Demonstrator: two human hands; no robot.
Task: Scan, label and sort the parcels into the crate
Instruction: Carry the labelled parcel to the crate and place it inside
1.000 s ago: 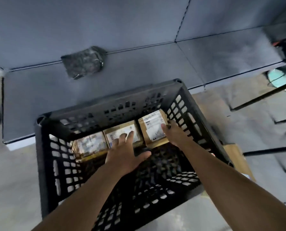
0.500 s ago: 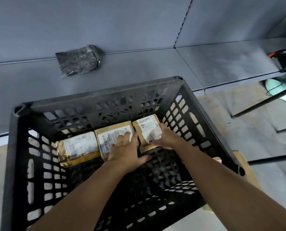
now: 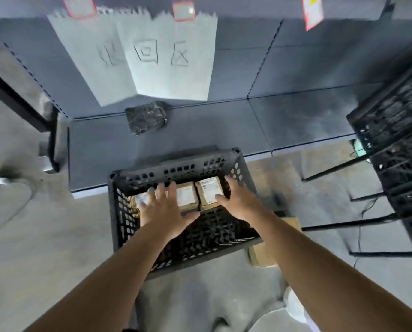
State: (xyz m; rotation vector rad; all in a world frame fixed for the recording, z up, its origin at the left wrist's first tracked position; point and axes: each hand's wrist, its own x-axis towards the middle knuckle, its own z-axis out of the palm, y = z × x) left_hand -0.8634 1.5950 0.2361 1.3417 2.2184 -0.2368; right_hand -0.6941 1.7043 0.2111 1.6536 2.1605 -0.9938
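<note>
Both hands open, fingers spread: left hand (image 3: 164,208) over the left parcel (image 3: 140,198) and middle parcel (image 3: 187,196), right hand (image 3: 239,202) at the right parcel (image 3: 208,191), thumb over its label; contact cannot be told. Parcels stand in a row against the far wall of the black crate (image 3: 176,164) on the floor. Half a second earlier the right hand curled round its parcel and the crate filled the view. Parcel labels white, print unreadable. Paper sheets (image 3: 152,56) on the wall carry hand-drawn characters, 回 and 区 legible, the first blurred. Black wrapped packet (image 3: 147,117) on the grey shelf (image 3: 296,121); second black crate (image 3: 396,144) at right
</note>
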